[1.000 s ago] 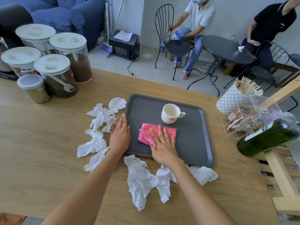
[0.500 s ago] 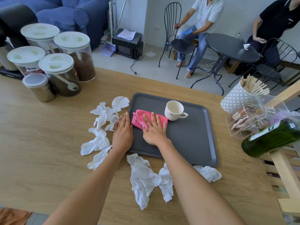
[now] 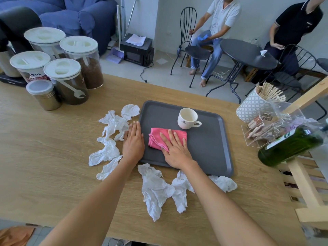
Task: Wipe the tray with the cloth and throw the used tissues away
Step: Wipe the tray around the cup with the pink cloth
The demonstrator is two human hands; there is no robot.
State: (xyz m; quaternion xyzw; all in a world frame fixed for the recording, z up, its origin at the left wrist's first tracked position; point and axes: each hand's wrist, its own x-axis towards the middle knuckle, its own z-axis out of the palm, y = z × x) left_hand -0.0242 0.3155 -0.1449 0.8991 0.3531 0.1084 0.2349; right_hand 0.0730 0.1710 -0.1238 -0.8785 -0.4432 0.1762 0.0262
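A dark grey tray (image 3: 209, 150) lies on the wooden table, with a white cup (image 3: 187, 118) standing near its far edge. My right hand (image 3: 175, 148) presses flat on a folded pink cloth (image 3: 157, 137) in the tray's left half. My left hand (image 3: 133, 141) rests flat, palm down, on the tray's left rim, fingers together, holding nothing. Several crumpled white tissues (image 3: 113, 128) lie on the table left of the tray, and more crumpled tissues (image 3: 156, 189) lie along its near edge.
Lidded jars (image 3: 71, 82) of coffee stand at the table's far left. At the right are a patterned pot of wooden sticks (image 3: 255, 103), a clear sachet box (image 3: 266, 128) and a green bottle (image 3: 291, 146) on a wooden rack. Two people sit beyond by a round table.
My right hand slid the pink cloth up and left across the tray, then back toward the centre and nearer to me. My left hand stayed on the tray's left rim.
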